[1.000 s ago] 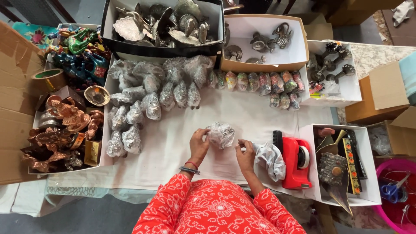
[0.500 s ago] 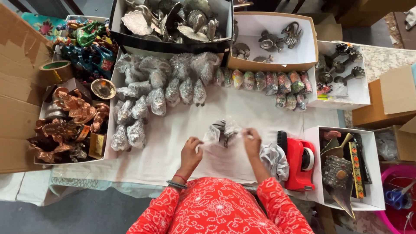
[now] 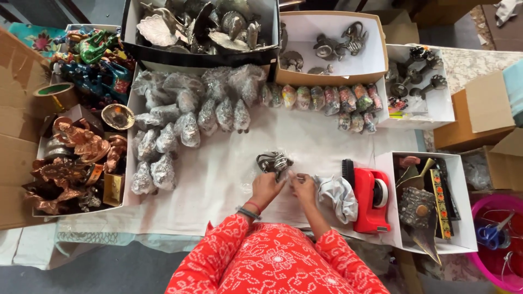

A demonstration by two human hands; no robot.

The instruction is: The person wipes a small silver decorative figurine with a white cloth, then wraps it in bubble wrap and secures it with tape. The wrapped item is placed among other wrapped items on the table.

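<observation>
A small metal figurine in a clear plastic bag lies on the white cloth just ahead of me. My left hand grips the bag's near edge from the left. My right hand pinches the same edge from the right, fingers closed on the plastic. Both arms wear red sleeves with white dots, and a bangle sits on the left wrist. A crumpled pile of clear bags lies right beside my right hand.
A red tape dispenser stands to the right. Several bagged silver figurines and colourful bagged ones lie farther back. Boxes of metal figurines, copper statues and a pink tub with scissors surround the cloth.
The bagged figurine has come down from between my raised hands onto the cloth. Both hands have drawn together at the bag's near edge.
</observation>
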